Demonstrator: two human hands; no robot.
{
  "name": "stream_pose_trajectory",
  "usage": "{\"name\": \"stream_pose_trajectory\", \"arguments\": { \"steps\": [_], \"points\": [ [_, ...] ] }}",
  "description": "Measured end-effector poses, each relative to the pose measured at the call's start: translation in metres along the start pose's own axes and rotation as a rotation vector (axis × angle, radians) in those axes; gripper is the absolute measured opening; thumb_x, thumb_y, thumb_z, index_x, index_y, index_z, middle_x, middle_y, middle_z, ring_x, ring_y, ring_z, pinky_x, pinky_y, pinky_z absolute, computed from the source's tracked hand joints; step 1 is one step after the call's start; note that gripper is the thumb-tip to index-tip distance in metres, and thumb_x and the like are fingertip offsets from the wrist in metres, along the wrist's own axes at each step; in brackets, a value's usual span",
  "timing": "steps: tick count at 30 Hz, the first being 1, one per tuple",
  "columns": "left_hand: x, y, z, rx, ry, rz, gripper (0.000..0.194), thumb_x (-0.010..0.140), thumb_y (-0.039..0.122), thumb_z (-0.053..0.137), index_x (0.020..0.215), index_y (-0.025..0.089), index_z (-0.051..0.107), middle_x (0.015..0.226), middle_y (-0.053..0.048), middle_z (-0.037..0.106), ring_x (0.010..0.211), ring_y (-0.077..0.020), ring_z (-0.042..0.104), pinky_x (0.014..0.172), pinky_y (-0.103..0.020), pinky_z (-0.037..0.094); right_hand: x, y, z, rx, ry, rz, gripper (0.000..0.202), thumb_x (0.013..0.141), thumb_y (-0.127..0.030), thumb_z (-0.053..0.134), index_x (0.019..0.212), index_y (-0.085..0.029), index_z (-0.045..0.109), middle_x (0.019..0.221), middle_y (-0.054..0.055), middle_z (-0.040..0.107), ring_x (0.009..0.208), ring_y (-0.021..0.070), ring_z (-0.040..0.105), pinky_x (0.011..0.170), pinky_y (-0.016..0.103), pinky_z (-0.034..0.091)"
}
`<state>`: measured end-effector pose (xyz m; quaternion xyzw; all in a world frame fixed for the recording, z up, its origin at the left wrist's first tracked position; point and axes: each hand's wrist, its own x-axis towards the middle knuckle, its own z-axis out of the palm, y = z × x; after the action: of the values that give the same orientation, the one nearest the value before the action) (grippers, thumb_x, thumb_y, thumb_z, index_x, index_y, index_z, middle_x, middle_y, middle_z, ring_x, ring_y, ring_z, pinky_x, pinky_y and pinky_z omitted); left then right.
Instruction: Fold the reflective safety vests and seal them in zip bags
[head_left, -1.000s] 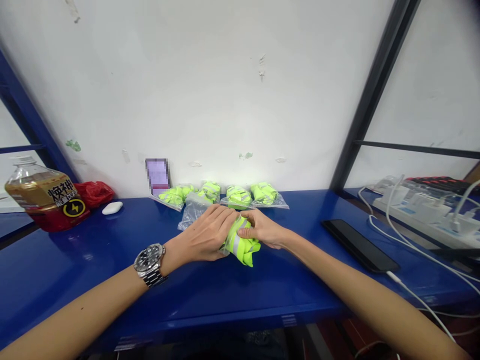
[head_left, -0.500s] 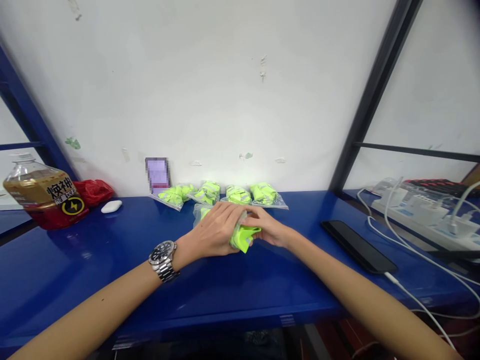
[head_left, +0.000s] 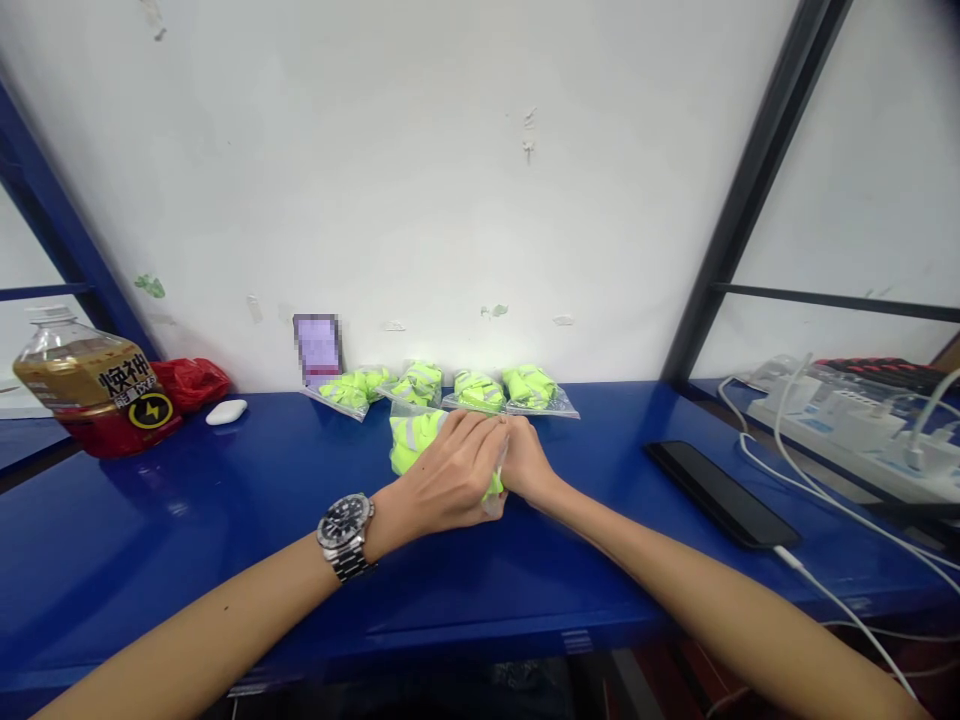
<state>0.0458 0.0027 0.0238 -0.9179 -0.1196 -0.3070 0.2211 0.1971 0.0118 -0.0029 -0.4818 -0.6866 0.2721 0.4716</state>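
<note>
A clear plastic bag with folded neon yellow-green fabric and grey stripes is held over the middle of the blue table. My left hand, with a watch on its wrist, wraps round the bag from the left. At the bag's right end is my right hand, its fingers mostly hidden behind the bag and my left hand; it presses on the bag's opening side. A bit of the yellow-green fabric shows between the two hands.
Several similar bags lie along the wall on the blue table. At left are a bottle, a red bag and a white case. A phone with a cable and a power strip are at right.
My right hand has closed in on the bag's end, and the fabric that stuck out there is now mostly covered. More of the bag's left part shows beside my left hand.
</note>
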Motion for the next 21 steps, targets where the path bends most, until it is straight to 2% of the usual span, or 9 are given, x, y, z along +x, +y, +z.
{"name": "stream_pose_trajectory", "arguments": {
  "steps": [2, 5, 7, 9, 11, 13, 15, 19, 21],
  "points": [
    [0.002, 0.004, 0.003, 0.037, -0.027, 0.003, 0.052, 0.080, 0.021, 0.052, 0.127, 0.001, 0.042, 0.115, -0.025, 0.059, 0.107, -0.0355, 0.055, 0.089, -0.053, 0.046, 0.000, 0.001, 0.000, -0.079, 0.080, -0.005, 0.016, 0.065, -0.020, 0.058, 0.053, -0.018, 0.048, 0.055, 0.001, 0.052, 0.067, 0.0204, 0.054, 0.057, 0.028, 0.039],
    [0.003, 0.002, 0.003, 0.009, -0.014, -0.003, 0.054, 0.081, 0.024, 0.053, 0.129, 0.002, 0.041, 0.118, -0.024, 0.058, 0.109, -0.0351, 0.055, 0.089, -0.053, 0.046, 0.000, -0.003, -0.004, 0.051, 0.038, -0.037, 0.012, 0.065, -0.022, 0.058, 0.057, -0.018, 0.051, 0.060, 0.000, 0.054, 0.066, 0.0177, 0.053, 0.058, 0.027, 0.040],
    [0.003, -0.005, 0.000, -0.039, 0.040, -0.038, 0.056, 0.080, 0.027, 0.055, 0.129, 0.006, 0.041, 0.118, -0.022, 0.059, 0.110, -0.0336, 0.055, 0.090, -0.051, 0.047, 0.000, -0.008, -0.011, 0.302, -0.065, -0.037, 0.010, 0.066, -0.026, 0.061, 0.068, -0.017, 0.057, 0.069, 0.000, 0.057, 0.069, 0.0165, 0.054, 0.062, 0.026, 0.044],
    [0.001, -0.012, -0.003, -0.062, 0.102, -0.090, 0.059, 0.079, 0.030, 0.059, 0.131, 0.008, 0.039, 0.119, -0.020, 0.059, 0.110, -0.0322, 0.056, 0.090, -0.050, 0.048, -0.001, -0.015, -0.021, 0.563, -0.214, 0.035, 0.021, 0.069, -0.032, 0.065, 0.085, -0.018, 0.060, 0.079, 0.001, 0.060, 0.075, 0.0166, 0.057, 0.066, 0.026, 0.046],
    [-0.001, -0.018, -0.005, -0.054, 0.151, -0.125, 0.067, 0.078, 0.033, 0.062, 0.134, 0.008, 0.035, 0.120, -0.020, 0.058, 0.109, -0.0321, 0.057, 0.090, -0.049, 0.049, -0.003, -0.020, -0.029, 0.683, -0.353, 0.115, 0.033, 0.072, -0.036, 0.068, 0.100, -0.022, 0.059, 0.089, 0.001, 0.061, 0.080, 0.0166, 0.059, 0.068, 0.027, 0.048],
    [-0.003, -0.021, -0.006, -0.044, 0.170, -0.136, 0.075, 0.077, 0.035, 0.064, 0.138, 0.007, 0.030, 0.121, -0.021, 0.057, 0.107, -0.0321, 0.058, 0.089, -0.049, 0.050, -0.004, -0.022, -0.033, 0.680, -0.418, 0.111, 0.040, 0.070, -0.033, 0.072, 0.106, -0.023, 0.057, 0.093, 0.001, 0.061, 0.082, 0.0160, 0.059, 0.070, 0.027, 0.049],
    [-0.003, -0.019, -0.006, -0.052, 0.178, -0.127, 0.080, 0.077, 0.033, 0.064, 0.142, 0.007, 0.024, 0.120, -0.021, 0.057, 0.106, -0.0317, 0.058, 0.089, -0.049, 0.051, -0.004, -0.022, -0.031, 0.601, -0.390, 0.052, 0.039, 0.067, -0.026, 0.075, 0.101, -0.020, 0.056, 0.086, 0.000, 0.060, 0.076, 0.0143, 0.058, 0.067, 0.026, 0.047],
    [0.000, -0.012, -0.005, -0.065, 0.158, -0.076, 0.083, 0.078, 0.027, 0.062, 0.145, 0.006, 0.017, 0.118, -0.020, 0.057, 0.108, -0.0314, 0.056, 0.088, -0.048, 0.052, -0.002, -0.017, -0.021, 0.455, -0.309, -0.016, 0.019, 0.063, -0.014, 0.068, 0.074, -0.018, 0.052, 0.062, -0.006, 0.050, 0.057, 0.0091, 0.046, 0.053, 0.021, 0.036],
    [0.001, -0.010, -0.004, -0.061, 0.143, -0.063, 0.083, 0.079, 0.026, 0.060, 0.147, 0.006, 0.015, 0.118, -0.020, 0.058, 0.107, -0.0312, 0.056, 0.087, -0.048, 0.052, -0.001, -0.018, -0.022, 0.457, -0.321, -0.014, 0.016, 0.063, -0.014, 0.066, 0.072, -0.017, 0.053, 0.062, -0.006, 0.050, 0.057, 0.0088, 0.045, 0.052, 0.021, 0.035]
  ]
}}
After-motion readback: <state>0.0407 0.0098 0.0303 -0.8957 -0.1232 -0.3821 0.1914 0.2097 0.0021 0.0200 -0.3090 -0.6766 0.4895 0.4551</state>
